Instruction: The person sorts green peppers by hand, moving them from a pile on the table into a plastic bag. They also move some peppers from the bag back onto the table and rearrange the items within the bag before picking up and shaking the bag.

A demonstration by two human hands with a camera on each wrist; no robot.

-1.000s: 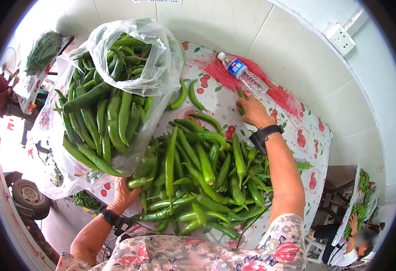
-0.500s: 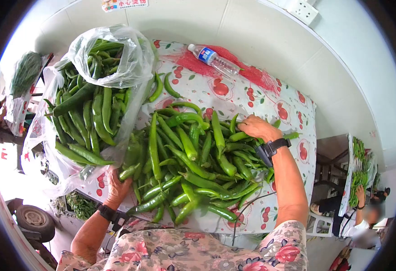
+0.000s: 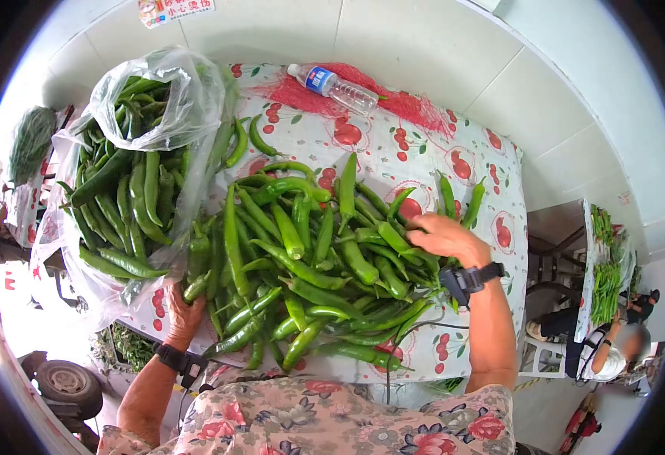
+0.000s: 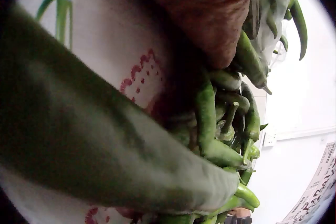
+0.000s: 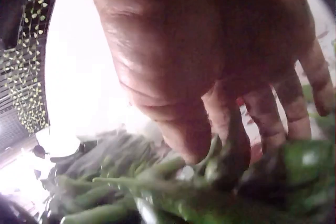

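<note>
A big heap of long green peppers (image 3: 294,265) lies on the table. At its left edge my left hand (image 3: 184,318) touches a pepper (image 3: 196,288); its fingertips are partly hidden there. The left wrist view shows part of that hand (image 4: 210,14) above peppers (image 4: 207,119), with one large pepper (image 4: 121,150) close to the camera. My right hand (image 3: 454,241) reaches down to the heap's right side. In the right wrist view its fingers (image 5: 278,108) extend down, apart, and the thumb touches the peppers (image 5: 199,198); no firm grip shows.
A clear plastic bag (image 3: 196,98) full of peppers stands at the left. Behind the heap are a plastic bottle (image 3: 340,87) and red netting (image 3: 412,110). Two loose peppers lie beyond my right hand. A black cable (image 3: 423,324) crosses the table front. A person (image 3: 613,349) is at the far right.
My right hand has come back from beside the bottle to the heap's right side, and the pepper seen at its fingers is no longer there. My left hand stays at the heap's left edge.
</note>
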